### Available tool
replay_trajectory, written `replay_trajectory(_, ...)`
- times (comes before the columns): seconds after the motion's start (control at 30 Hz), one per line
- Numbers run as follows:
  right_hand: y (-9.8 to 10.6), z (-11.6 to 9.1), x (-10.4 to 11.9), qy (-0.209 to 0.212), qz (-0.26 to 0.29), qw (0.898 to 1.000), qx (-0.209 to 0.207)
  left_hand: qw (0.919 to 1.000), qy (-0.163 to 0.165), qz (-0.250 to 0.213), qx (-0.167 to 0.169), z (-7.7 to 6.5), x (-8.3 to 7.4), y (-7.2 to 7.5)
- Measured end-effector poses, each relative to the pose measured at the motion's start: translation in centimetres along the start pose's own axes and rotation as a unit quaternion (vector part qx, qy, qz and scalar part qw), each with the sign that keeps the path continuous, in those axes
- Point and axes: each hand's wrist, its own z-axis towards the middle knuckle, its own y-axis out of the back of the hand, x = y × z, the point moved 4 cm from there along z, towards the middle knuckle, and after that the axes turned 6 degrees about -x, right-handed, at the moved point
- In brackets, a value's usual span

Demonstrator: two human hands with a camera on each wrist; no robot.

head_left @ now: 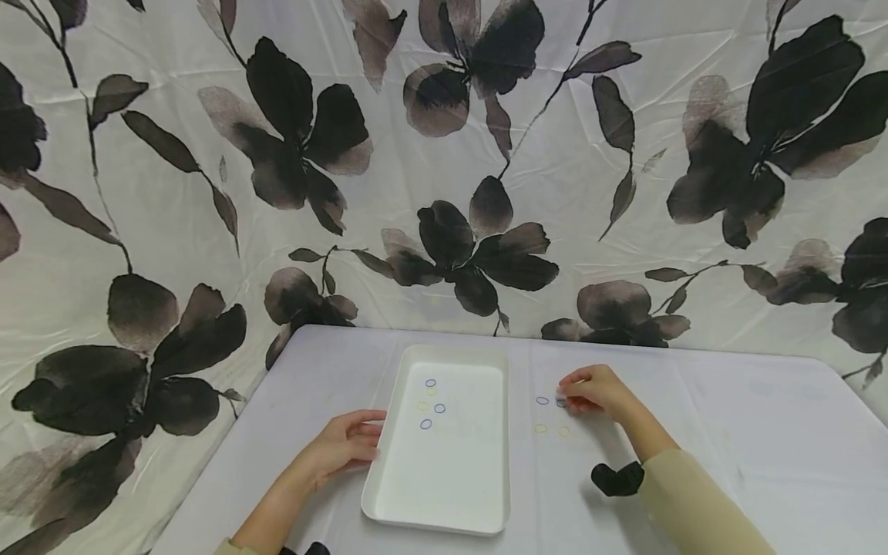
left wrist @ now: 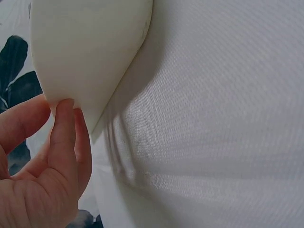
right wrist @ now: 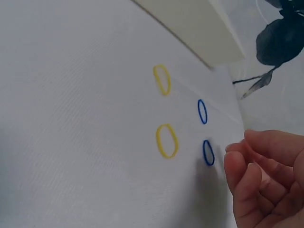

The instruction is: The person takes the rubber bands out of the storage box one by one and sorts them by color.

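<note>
A white rectangular tray [head_left: 451, 478] lies on the table, with three thin blue rings [head_left: 425, 424] and two yellow rings [head_left: 422, 406] inside. At its left side, my left hand [head_left: 347, 443] holds the edge, thumb against the outer wall [left wrist: 95, 57]. To the right of the tray, two blue rings [right wrist: 203, 111] and two yellow rings [right wrist: 166, 141] lie on the cloth. My right hand [head_left: 597, 391] is just beside one blue ring [right wrist: 208, 153], fingers bent and tips close together. Whether anything small is between those fingertips cannot be made out.
A white cloth [head_left: 728, 432] covers the table. Behind it hangs a white curtain [head_left: 597, 193] with dark flowers. A black strap piece [head_left: 617, 479] shows at my right wrist. The tray's raised wall [right wrist: 190, 23] stands left of my right hand.
</note>
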Motion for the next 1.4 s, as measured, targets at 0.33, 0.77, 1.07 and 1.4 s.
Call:
replay_trajectory(0.33,-0.1,0.0,3.6,0.035,-0.01,0.999,0.02,1.0,-0.006,0.002,0.001,0.0,-0.2,0.0)
replay_trajectory(0.77,-3.1,0.2,7.4,0.066,-0.013,0.997,0.031,1.0,-0.005,0.006,-0.001,-0.2,-0.3,0.0)
replay_trajectory(1.07,-6.8,0.0,7.8,0.072,-0.023,0.996,0.053,1.0,-0.006,0.007,-0.002,-0.1,0.0,0.0)
replay_trajectory(1.4,-10.0,-0.3,8.3,0.089,-0.016,0.994,0.068,1.0,-0.002,0.002,-0.003,0.0,0.0,0.1)
